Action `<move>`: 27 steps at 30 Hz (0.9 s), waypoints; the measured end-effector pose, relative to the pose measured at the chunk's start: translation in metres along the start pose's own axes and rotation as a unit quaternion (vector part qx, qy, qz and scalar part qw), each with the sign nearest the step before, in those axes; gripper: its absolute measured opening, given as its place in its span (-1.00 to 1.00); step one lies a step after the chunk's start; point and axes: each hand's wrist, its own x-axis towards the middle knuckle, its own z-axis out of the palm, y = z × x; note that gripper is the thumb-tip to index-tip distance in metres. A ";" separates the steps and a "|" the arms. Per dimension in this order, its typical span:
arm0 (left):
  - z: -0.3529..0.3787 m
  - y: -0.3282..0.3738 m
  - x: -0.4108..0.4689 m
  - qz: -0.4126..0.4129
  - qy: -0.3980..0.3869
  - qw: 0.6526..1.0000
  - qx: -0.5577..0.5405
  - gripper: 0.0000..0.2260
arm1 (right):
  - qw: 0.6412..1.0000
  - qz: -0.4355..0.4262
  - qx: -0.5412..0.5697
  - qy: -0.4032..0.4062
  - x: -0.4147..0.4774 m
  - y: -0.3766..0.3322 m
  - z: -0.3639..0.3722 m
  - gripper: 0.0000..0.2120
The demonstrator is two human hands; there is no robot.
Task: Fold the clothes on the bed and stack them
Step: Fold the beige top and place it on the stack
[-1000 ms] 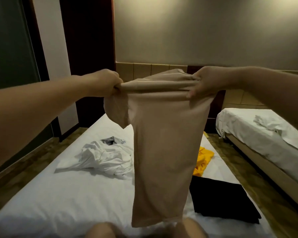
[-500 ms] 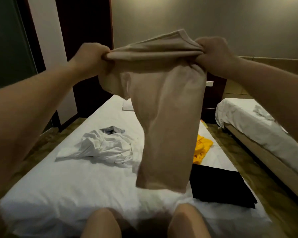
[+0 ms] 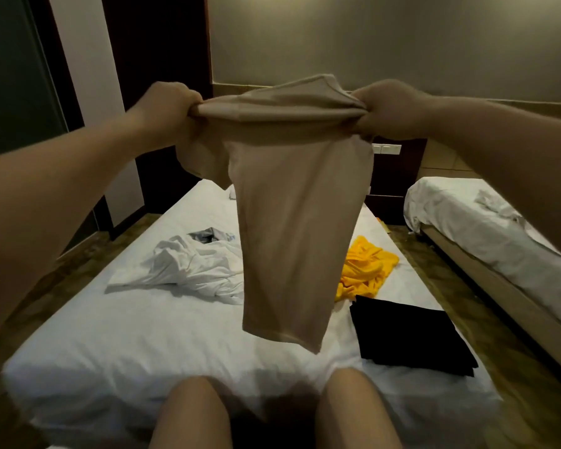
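A beige shirt (image 3: pixel 292 222) hangs in the air over the white bed (image 3: pixel 143 345), folded lengthwise into a narrow strip. My left hand (image 3: pixel 169 106) grips its top left corner and my right hand (image 3: pixel 389 108) grips its top right corner. Its lower hem floats clear of the sheet. On the bed lie a crumpled white garment (image 3: pixel 195 267) at the left, a crumpled yellow garment (image 3: pixel 366 270) to the right, and a folded black garment (image 3: pixel 408 338) near the right edge.
My two knees (image 3: pixel 272 413) rest at the bed's near edge. A second bed (image 3: pixel 486 228) with white linen stands at the right across a narrow strip of floor. A dark nightstand (image 3: pixel 392 176) sits against the far wall.
Both hands lifted the shirt high and then came partway down. The hanging end swung up off the near edge of the bed and now floats above the sheet.
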 end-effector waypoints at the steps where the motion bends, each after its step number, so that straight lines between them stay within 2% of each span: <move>1: -0.001 0.000 -0.002 -0.001 0.000 1.000 0.001 -0.82 | 1.000 -0.008 -0.007 0.018 -0.001 -0.001 0.001 -0.87; 3: -0.004 0.000 -0.004 -0.003 0.007 1.000 -0.008 -0.83 | 0.997 -0.026 -0.020 0.074 -0.002 -0.004 0.000 -0.73; 5: -0.008 -0.001 -0.006 -0.003 0.016 1.000 -0.009 -0.83 | 0.995 -0.037 -0.033 0.083 -0.001 -0.006 0.000 -0.73; 8: -0.010 -0.002 -0.008 -0.014 0.013 1.000 0.007 -0.81 | 1.000 -0.009 0.001 -0.009 0.001 -0.009 0.000 -0.93; 10: -0.009 -0.001 -0.009 -0.016 0.001 1.000 0.007 -0.80 | 0.999 0.005 0.000 -0.031 0.004 -0.010 -0.002 -0.90; 14: -0.011 0.000 -0.010 -0.013 -0.001 1.000 0.000 -0.69 | 0.994 -0.027 -0.065 0.079 0.008 -0.011 -0.010 -0.74; 17: -0.013 0.001 -0.012 -0.030 -0.011 0.999 -0.011 -0.77 | 0.986 -0.043 -0.099 0.129 0.002 -0.015 -0.008 -0.79; 19: -0.014 0.002 -0.013 -0.036 -0.015 0.998 -0.041 -0.79 | 0.982 -0.022 -0.087 0.169 -0.002 -0.015 -0.006 -0.79; 20: -0.015 0.003 -0.014 -0.043 -0.026 0.996 -0.070 -0.79 | 0.985 -0.005 -0.072 0.154 -0.004 -0.016 -0.005 -0.72; 22: -0.016 0.007 -0.015 -0.057 -0.073 0.985 -0.146 -0.81 | 0.997 0.019 -0.001 0.070 -0.007 -0.018 0.000 -0.62; 24: -0.015 0.010 -0.016 -0.077 -0.146 0.962 -0.218 -0.75 | 0.996 0.039 0.080 -0.016 -0.010 -0.019 0.007 -0.73; 27: -0.013 0.008 -0.019 -0.120 -0.205 0.914 -0.330 -0.69 | 0.988 0.056 0.128 -0.059 -0.010 -0.015 0.011 -0.75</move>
